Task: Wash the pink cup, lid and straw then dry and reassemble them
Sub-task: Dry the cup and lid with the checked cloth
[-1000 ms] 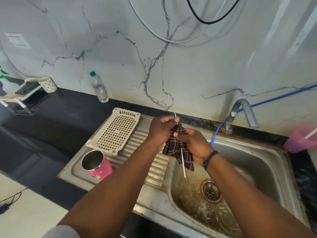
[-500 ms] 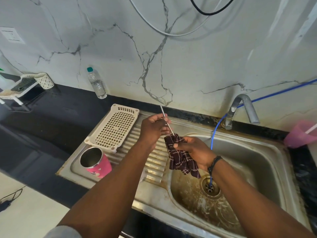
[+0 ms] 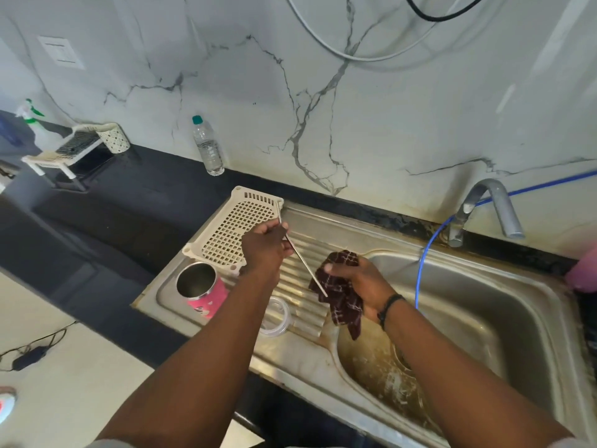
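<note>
Over the draining board, straw [image 3: 302, 257] pinched in left hand [image 3: 263, 245], slanting down to the cloth [image 3: 340, 291] bunched in right hand [image 3: 361, 281]. Best wiped by closing cloth round the tip and pulling full length through, twisting slightly. Cup [image 3: 202, 291] upright beside the white rack [image 3: 239, 227]; clear lid [image 3: 274, 316] flat on the board.
</note>
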